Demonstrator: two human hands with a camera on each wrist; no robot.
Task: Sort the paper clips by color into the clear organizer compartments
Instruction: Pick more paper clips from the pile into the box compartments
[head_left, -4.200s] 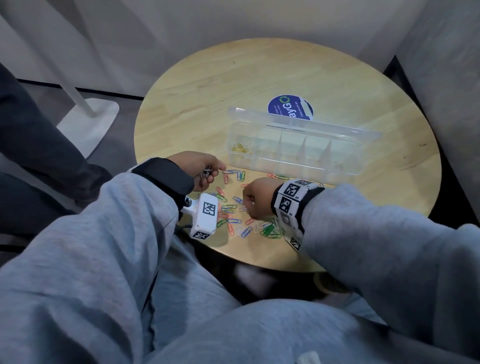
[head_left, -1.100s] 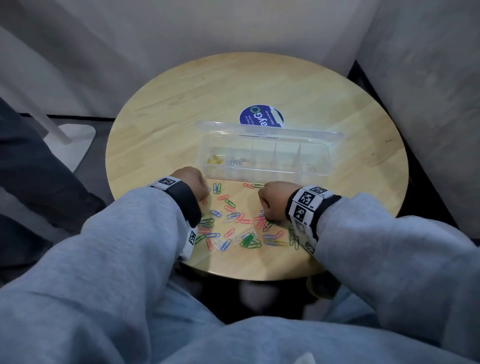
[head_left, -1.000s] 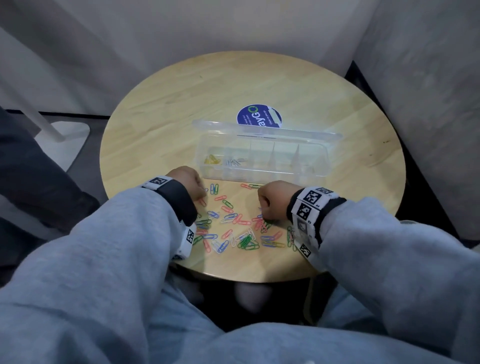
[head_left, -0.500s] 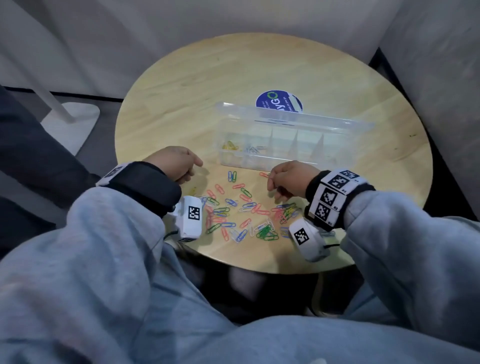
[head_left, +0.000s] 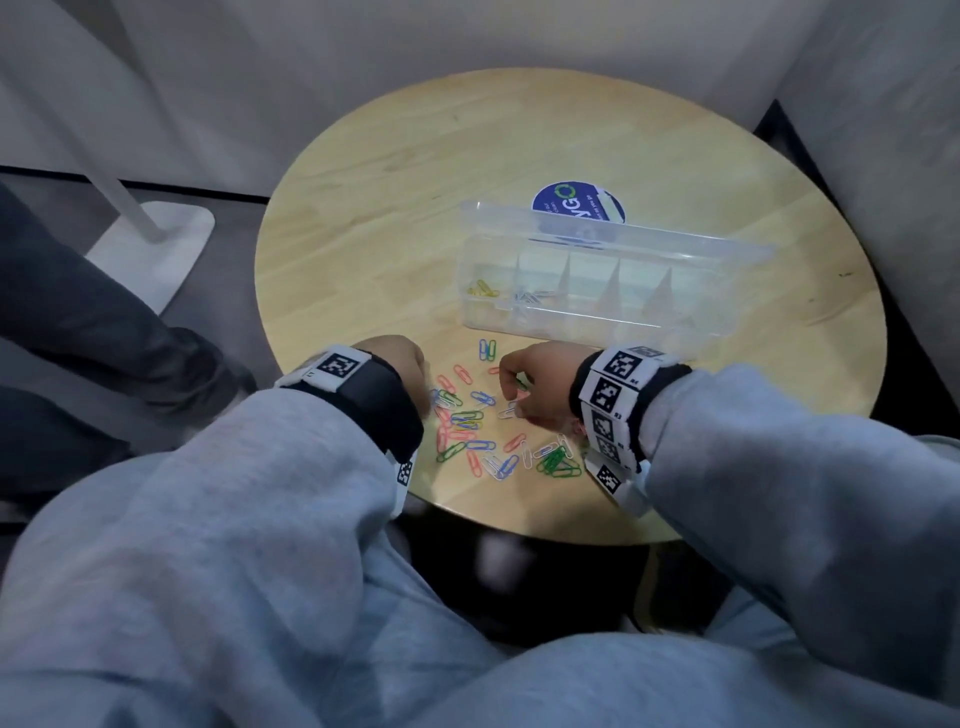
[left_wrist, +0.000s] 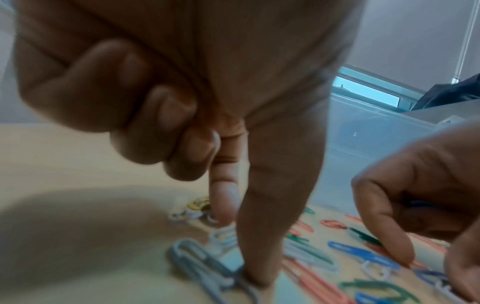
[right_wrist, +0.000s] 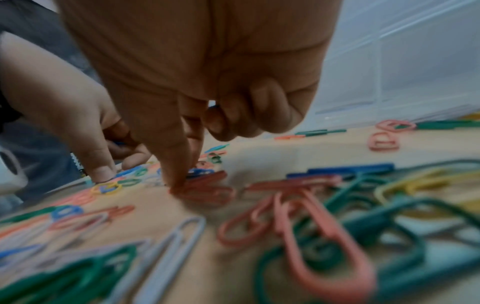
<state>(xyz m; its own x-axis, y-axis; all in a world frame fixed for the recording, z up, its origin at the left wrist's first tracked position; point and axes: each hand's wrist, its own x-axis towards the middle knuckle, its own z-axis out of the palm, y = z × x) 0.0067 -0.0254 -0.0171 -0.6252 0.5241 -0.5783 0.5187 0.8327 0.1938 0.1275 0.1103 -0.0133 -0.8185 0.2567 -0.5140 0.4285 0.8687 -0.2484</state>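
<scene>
Lowered since half a second ago onto scattered paper clips (head_left: 470, 428) before clear organizer (head_left: 597, 291): left hand (head_left: 400, 358) pinching white clip (left_wrist: 207, 265), right hand (head_left: 535, 379) pinching red clip (right_wrist: 205, 185).

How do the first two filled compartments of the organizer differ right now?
The leftmost compartment holds yellow clips; the second compartment holds white clips. The yellow clips bunch near the left end wall, while the white ones lie by the divider between the two. Both sit in the same clear organizer with its lid open, and each holds only a few clips of one colour.
</scene>
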